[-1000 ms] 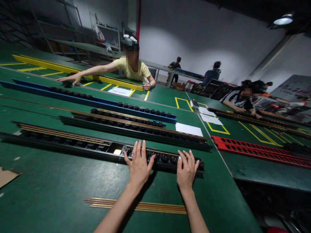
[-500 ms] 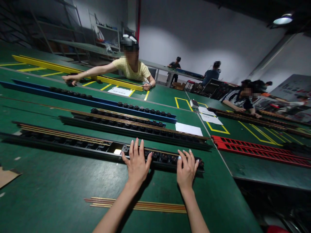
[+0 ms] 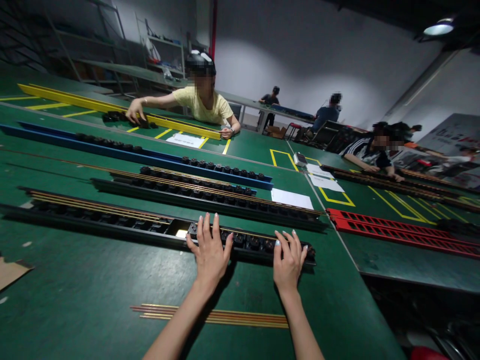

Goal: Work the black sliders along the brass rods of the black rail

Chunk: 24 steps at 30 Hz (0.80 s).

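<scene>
A long black channel rail [image 3: 112, 222] lies across the green table in front of me, with black blocks [image 3: 252, 242] and thin brass-coloured rods [image 3: 101, 207] inside it. My left hand [image 3: 210, 252] rests on the rail with fingers spread, just right of a gap in the row of blocks. Near the rail's right end, my right hand [image 3: 288, 260] lies over the blocks, its fingers apart and slightly bent. Neither hand grips anything visible; what lies under the fingertips is partly hidden. Several loose rods [image 3: 247, 318] lie on the table beneath my forearms.
Beyond stand a second black rail [image 3: 210, 200], a blue rail [image 3: 157, 159] and a white sheet [image 3: 291, 199]. A red slotted rail [image 3: 405, 232] is at right. Across the table, a person in a yellow shirt [image 3: 204, 105] handles a yellow rail [image 3: 75, 100]. Cardboard [image 3: 13, 272] lies at left.
My left hand has shifted very slightly left on the rail; my right hand stays almost still. Across the table, the other person's outstretched hand has moved right along the yellow rail.
</scene>
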Available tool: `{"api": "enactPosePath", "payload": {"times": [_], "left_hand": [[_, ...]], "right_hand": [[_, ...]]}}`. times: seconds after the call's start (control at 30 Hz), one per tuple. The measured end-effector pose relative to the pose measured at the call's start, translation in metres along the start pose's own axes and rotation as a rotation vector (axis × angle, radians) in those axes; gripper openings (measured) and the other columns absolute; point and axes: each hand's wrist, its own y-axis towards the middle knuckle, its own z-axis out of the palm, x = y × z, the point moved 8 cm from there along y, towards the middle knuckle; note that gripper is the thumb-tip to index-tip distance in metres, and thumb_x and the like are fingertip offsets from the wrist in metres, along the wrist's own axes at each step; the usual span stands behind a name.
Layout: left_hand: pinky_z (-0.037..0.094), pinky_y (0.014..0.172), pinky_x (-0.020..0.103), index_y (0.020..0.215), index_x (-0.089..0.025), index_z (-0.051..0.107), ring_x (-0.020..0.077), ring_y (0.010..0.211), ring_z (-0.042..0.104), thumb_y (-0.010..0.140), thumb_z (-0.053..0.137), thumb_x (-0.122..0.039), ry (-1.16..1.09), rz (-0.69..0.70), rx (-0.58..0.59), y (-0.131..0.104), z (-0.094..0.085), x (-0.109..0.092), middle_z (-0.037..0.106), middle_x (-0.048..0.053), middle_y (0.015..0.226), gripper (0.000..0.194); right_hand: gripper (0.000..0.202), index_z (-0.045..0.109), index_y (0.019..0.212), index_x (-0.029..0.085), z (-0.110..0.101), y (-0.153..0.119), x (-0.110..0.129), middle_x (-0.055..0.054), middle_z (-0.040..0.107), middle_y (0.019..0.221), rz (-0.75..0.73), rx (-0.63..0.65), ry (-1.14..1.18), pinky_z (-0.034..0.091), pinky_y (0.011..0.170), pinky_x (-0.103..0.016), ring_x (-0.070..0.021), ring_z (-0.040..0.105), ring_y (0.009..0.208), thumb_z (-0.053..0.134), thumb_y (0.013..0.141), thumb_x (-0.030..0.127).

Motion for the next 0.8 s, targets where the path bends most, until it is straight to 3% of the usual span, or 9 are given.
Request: {"api": "enactPosePath", "payload": {"times": [0.33, 0.47, 0.6, 0.8], "left_hand": [[0.016, 0.109, 0.06, 0.147, -0.016, 0.026, 0.03, 0.142, 0.023, 0.094, 0.034, -0.043, -0.048, -0.048, 0.015, 0.0019, -0.0012, 0.0048, 0.032, 0.02, 0.151, 0.06], [0.013, 0.11, 0.059, 0.147, -0.015, 0.025, 0.0296, 0.143, 0.021, 0.095, 0.034, -0.042, -0.038, -0.03, 0.005, 0.0005, -0.0029, 0.0023, 0.029, 0.019, 0.152, 0.06], [0.005, 0.113, 0.057, 0.148, -0.017, 0.023, 0.0249, 0.139, 0.03, 0.095, 0.034, -0.04, -0.044, 0.037, 0.024, -0.0006, -0.0009, -0.0039, 0.038, 0.014, 0.149, 0.058], [0.003, 0.113, 0.055, 0.148, -0.018, 0.023, 0.0248, 0.138, 0.032, 0.095, 0.036, -0.041, -0.061, 0.041, 0.027, 0.0002, 0.0011, -0.0037, 0.042, 0.012, 0.147, 0.059]], "right_hand": [[0.036, 0.062, 0.116, 0.024, 0.0002, -0.0002, -0.0004, -0.008, 0.06, 0.121, 0.004, 0.003, 0.01, 0.018, 0.108, -0.061, -0.0246, 0.041, 0.13, 0.034, 0.097, 0.034], [0.035, 0.062, 0.116, 0.025, 0.0004, -0.0001, -0.0006, -0.008, 0.06, 0.121, 0.004, 0.003, 0.003, 0.018, 0.108, -0.061, -0.0246, 0.041, 0.13, 0.034, 0.097, 0.033], [0.034, 0.062, 0.115, 0.025, 0.0001, 0.0, -0.0002, -0.008, 0.06, 0.121, 0.003, 0.0, 0.007, 0.018, 0.108, -0.061, -0.0244, 0.042, 0.129, 0.035, 0.096, 0.033], [0.034, 0.062, 0.116, 0.025, -0.0008, 0.0001, 0.0005, -0.008, 0.061, 0.121, 0.003, -0.002, 0.007, 0.018, 0.108, -0.061, -0.0244, 0.041, 0.13, 0.035, 0.096, 0.032]]}}
